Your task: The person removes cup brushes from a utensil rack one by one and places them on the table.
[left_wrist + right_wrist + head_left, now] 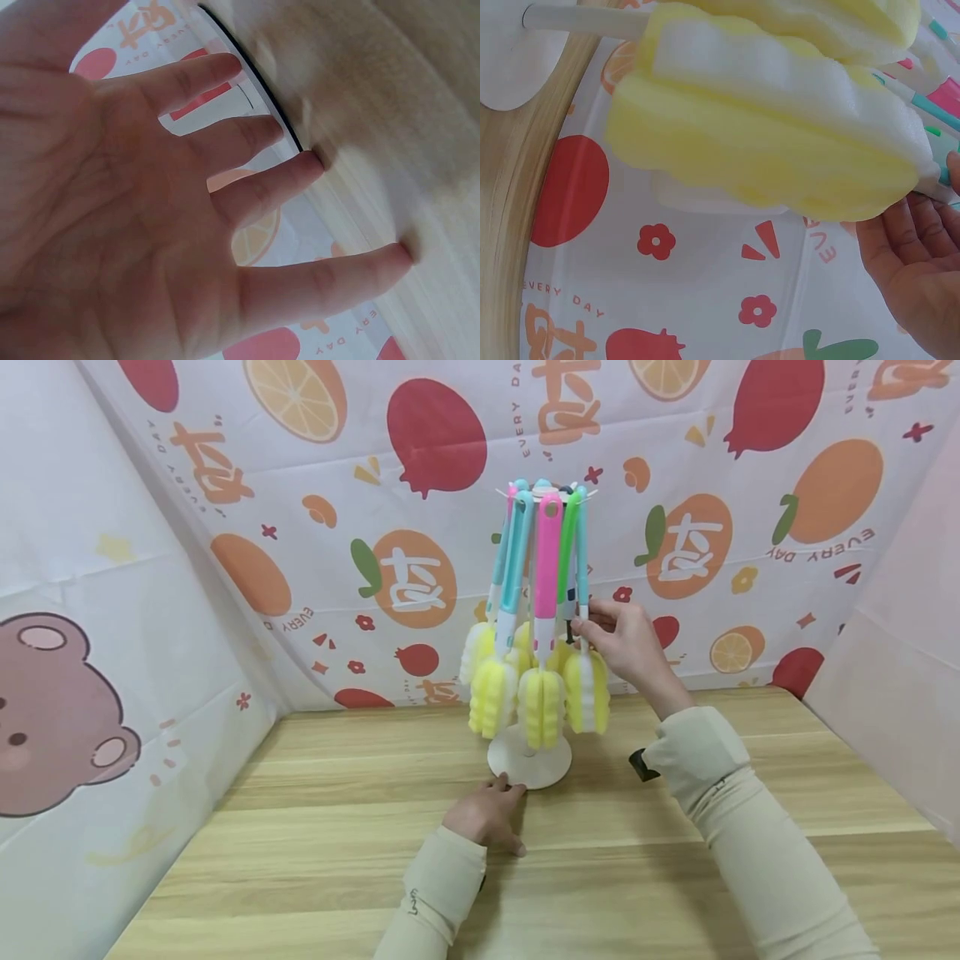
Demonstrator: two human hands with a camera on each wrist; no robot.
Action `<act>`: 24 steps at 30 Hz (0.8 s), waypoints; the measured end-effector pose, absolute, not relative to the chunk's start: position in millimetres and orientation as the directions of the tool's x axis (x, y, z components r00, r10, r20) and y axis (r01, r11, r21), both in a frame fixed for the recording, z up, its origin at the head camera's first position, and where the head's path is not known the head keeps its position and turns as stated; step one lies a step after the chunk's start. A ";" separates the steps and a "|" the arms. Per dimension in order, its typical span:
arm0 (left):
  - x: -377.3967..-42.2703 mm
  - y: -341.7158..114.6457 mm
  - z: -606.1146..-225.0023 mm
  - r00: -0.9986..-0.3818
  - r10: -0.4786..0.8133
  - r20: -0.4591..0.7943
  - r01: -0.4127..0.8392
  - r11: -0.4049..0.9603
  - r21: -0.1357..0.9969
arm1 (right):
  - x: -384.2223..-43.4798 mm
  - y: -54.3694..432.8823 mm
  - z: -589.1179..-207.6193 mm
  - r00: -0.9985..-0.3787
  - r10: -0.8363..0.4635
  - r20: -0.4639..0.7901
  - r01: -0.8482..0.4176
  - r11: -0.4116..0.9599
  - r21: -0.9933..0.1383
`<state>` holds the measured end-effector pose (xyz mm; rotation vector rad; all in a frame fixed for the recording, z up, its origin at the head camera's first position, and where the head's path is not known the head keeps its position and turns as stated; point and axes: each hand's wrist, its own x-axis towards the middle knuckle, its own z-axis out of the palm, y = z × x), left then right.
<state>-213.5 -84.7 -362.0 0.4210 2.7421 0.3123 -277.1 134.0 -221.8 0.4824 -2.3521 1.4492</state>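
Brush stand was upright on the wood-grain surface, round white base down, near the fabric backdrop. Sponge brushes hung by their handle ends around its top, yellow or yellow-and-white heads low, above the base.

Right hand: pinch closed to a narrow grip, thumb and fingers on the white neck of the turquoise-handled brush, right side of the stand. That brush hung roughly vertical, head down; right wrist view showed the fingers just past the head's upper end.

Left hand: wide, fingers spread and nearly straight, gripping nothing. Some fingertips were at the front rim of the base, others down on the surface.

Neighbours: green-handled brush just beside the turquoise one, pink-handled brush at front centre, light-blue-handled brush left of pink. More brushes behind, partly hidden, count unclear. Backdrop had fruit prints; side panel on the left had a bear print.
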 end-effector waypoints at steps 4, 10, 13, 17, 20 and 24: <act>-213.2 -84.4 -362.7 -0.895 0.329 -0.302 0.253 0.931 0.264 | -276.2 135.2 -222.2 -0.890 -0.096 0.445 -0.436 0.463 -0.772; -214.5 -84.5 -361.4 -0.894 0.330 -0.303 0.251 0.929 0.271 | -277.9 136.9 -220.1 -0.881 -0.084 0.465 -0.435 0.529 -0.729; -214.8 -85.4 -360.2 -0.895 0.323 -0.308 0.241 0.931 0.276 | -278.3 137.2 -219.1 -0.877 -0.087 0.472 -0.441 0.536 -0.720; -214.2 -86.9 -360.5 -0.894 0.322 -0.312 0.239 0.931 0.277 | -277.4 137.7 -219.4 -0.874 -0.094 0.477 -0.446 0.545 -0.710; -213.6 -86.7 -361.5 -0.894 0.326 -0.308 0.245 0.930 0.272 | -276.4 138.0 -220.2 -0.873 -0.094 0.478 -0.445 0.552 -0.705; -213.3 -85.3 -361.8 -0.893 0.332 -0.304 0.252 0.929 0.273 | -275.9 138.1 -220.4 -0.870 -0.078 0.487 -0.443 0.557 -0.702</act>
